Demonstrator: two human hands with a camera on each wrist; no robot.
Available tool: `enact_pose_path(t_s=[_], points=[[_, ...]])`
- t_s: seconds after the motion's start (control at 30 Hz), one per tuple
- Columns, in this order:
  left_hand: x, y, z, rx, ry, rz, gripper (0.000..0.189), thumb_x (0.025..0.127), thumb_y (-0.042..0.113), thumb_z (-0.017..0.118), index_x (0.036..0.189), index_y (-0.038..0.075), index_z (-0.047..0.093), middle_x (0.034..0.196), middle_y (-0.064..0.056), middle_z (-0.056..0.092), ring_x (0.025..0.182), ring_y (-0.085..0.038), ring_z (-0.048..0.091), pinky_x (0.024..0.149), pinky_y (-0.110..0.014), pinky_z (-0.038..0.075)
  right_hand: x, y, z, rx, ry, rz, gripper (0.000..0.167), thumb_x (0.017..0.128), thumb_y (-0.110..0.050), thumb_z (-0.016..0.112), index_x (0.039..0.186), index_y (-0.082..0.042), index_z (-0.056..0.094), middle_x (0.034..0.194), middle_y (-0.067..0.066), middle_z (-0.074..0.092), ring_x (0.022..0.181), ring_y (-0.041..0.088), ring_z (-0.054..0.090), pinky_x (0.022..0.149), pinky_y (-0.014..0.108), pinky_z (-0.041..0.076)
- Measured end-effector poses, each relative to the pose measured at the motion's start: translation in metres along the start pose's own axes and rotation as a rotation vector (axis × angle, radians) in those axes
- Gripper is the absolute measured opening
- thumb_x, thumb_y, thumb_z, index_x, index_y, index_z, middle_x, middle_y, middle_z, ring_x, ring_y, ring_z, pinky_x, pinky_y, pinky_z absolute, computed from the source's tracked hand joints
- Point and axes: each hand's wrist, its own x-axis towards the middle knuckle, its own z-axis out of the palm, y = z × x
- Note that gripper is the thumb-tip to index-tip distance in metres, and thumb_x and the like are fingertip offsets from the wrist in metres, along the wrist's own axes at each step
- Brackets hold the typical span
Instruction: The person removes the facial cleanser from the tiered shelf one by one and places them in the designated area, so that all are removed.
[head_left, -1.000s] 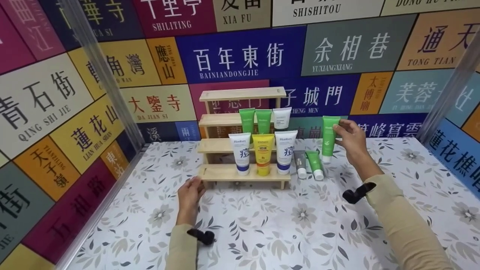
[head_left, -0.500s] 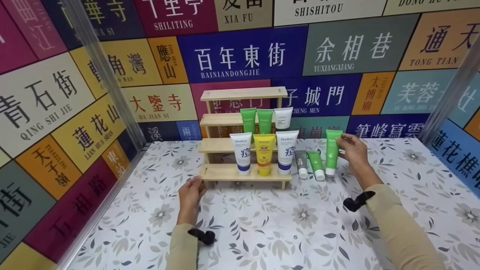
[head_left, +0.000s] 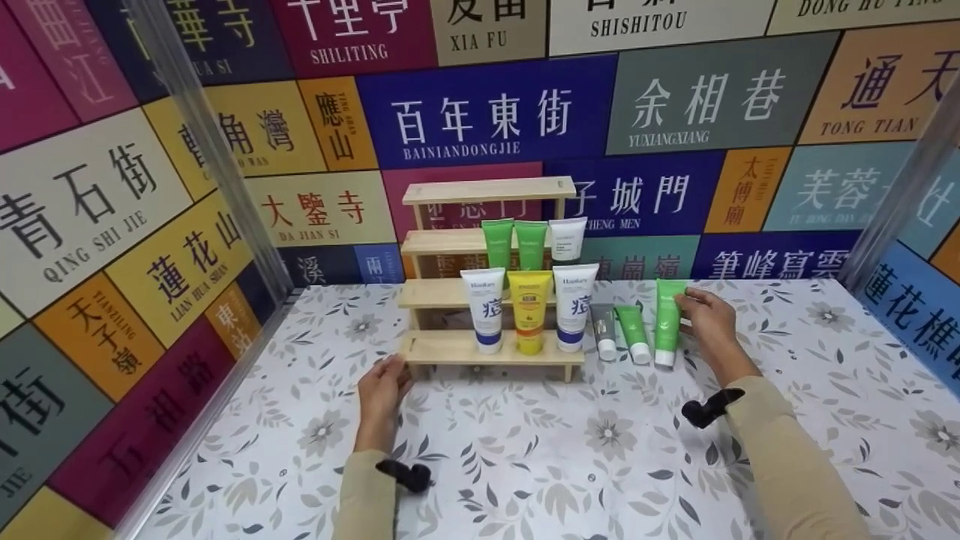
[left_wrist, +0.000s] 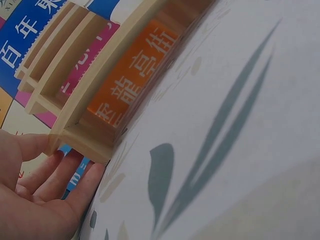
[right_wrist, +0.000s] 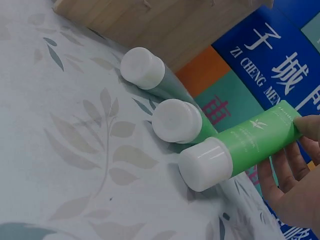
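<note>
Here on the left, pinching the end of a stepped pale-wood rack [head_left: 442, 345] with the left hand [head_left: 382, 382]; rightward, past a white-capped grey tube [head_left: 604, 330] and a smaller green tube [head_left: 633, 330], gripping a bright-green, white-capped tube [head_left: 667, 326] by its flat end in the right hand [head_left: 711, 322], cap pointing bodyward, just beside its neighbours.

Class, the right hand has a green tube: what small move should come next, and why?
Probably lower the flat end of the held green tube to the table. The right hand pinches it tilted, flat end up, beside a grey tube and another green tube lying there.
</note>
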Motion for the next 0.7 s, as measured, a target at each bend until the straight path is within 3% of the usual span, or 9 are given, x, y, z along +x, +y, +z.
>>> enact_pose_path(t_s=[0.13,0.37,0.47,0.57,0.63,0.7], points=[[0.001,0.000,-0.001,0.020,0.004,-0.001,0.040,0.104,0.024,0.054,0.136,0.000,0.058,0.131,-0.023,0.064,0.121,-0.031,0.065,0.102,-0.037,0.056,0.009,0.006,0.002,-0.038,0.032,0.073,0.062,0.100,-0.041,0.058,0.154,-0.016,0.040,0.109,-0.015,0.052,0.097,0.000,0.056,0.104,0.029,0.050],[0.002,-0.001,-0.001,0.008,0.010,-0.019,0.040,0.104,0.024,0.055,0.137,0.001,0.058,0.130,-0.022,0.065,0.118,-0.029,0.066,0.099,-0.035,0.057,0.020,0.014,0.009,-0.026,0.112,0.167,0.056,0.096,-0.033,0.067,0.146,-0.015,0.051,0.103,-0.012,0.058,0.085,-0.001,0.059,0.080,0.019,0.056],[0.001,-0.002,0.000,-0.009,0.005,-0.011,0.039,0.104,0.022,0.056,0.135,-0.001,0.059,0.128,-0.024,0.065,0.117,-0.030,0.067,0.099,-0.036,0.057,0.022,0.019,0.012,-0.117,0.147,0.158,0.051,0.094,-0.031,0.070,0.140,-0.012,0.057,0.117,-0.002,0.063,0.085,0.001,0.059,0.075,0.017,0.054],[0.002,-0.002,0.000,-0.014,0.005,-0.018,0.039,0.104,0.023,0.056,0.135,0.000,0.059,0.129,-0.023,0.065,0.118,-0.030,0.066,0.100,-0.036,0.057,0.023,0.022,0.016,-0.248,0.188,0.133,0.046,0.093,-0.030,0.072,0.133,-0.010,0.064,0.132,0.007,0.063,0.100,0.012,0.062,0.077,0.019,0.052],[0.003,-0.002,0.000,-0.009,0.008,-0.020,0.039,0.104,0.023,0.057,0.135,0.001,0.059,0.130,-0.023,0.065,0.118,-0.030,0.066,0.100,-0.036,0.057,0.023,0.024,0.018,-0.304,0.205,0.124,0.043,0.093,-0.029,0.072,0.130,-0.009,0.066,0.136,0.011,0.062,0.107,0.017,0.061,0.076,0.019,0.050],[0.003,-0.003,0.000,-0.008,0.012,-0.022,0.040,0.103,0.024,0.057,0.136,0.001,0.059,0.130,-0.023,0.065,0.118,-0.030,0.066,0.100,-0.037,0.057,0.022,0.024,0.020,-0.321,0.198,0.126,0.041,0.093,-0.027,0.070,0.130,-0.008,0.066,0.137,0.012,0.062,0.105,0.017,0.061,0.074,0.018,0.050]])
